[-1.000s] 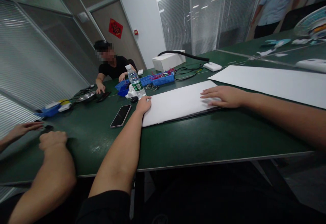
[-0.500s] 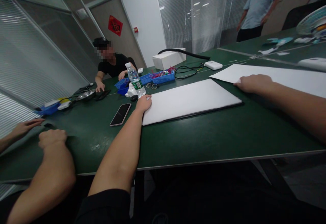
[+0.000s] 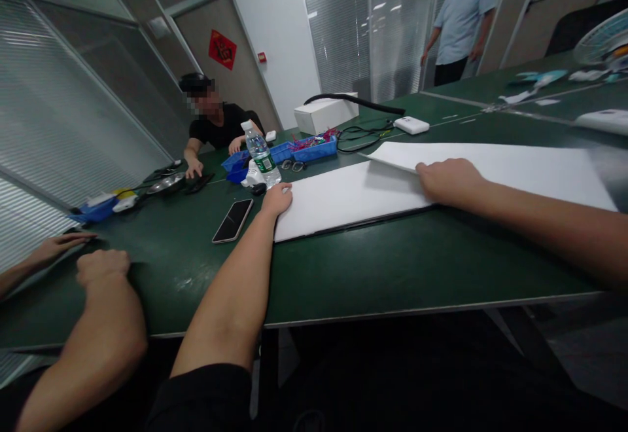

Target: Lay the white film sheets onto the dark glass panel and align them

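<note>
At the far left a neighbour's arm (image 3: pixel 93 327) rests on the green tabletop (image 3: pixel 373 268) with its fist closed, and another hand (image 3: pixel 56 245) lies flat beyond it; neither is mine; a phone (image 3: pixel 232 220) lies face up just left of my left hand (image 3: pixel 277 199), with a bottle (image 3: pixel 261 156) and blue trays (image 3: pixel 314 150) behind; my left hand is relaxed, fingers pressing down the near-left corner of the white board (image 3: pixel 343 199), pinning it to the tabletop; to the right, my right hand (image 3: pixel 449 180) is curled, grasping the edge of a white sheet (image 3: pixel 505 165), whose left corner is raised and overlaps the board's right end; I judge the sheet only partly over the board; most of the board is bare, so covering and squaring remain.
</note>
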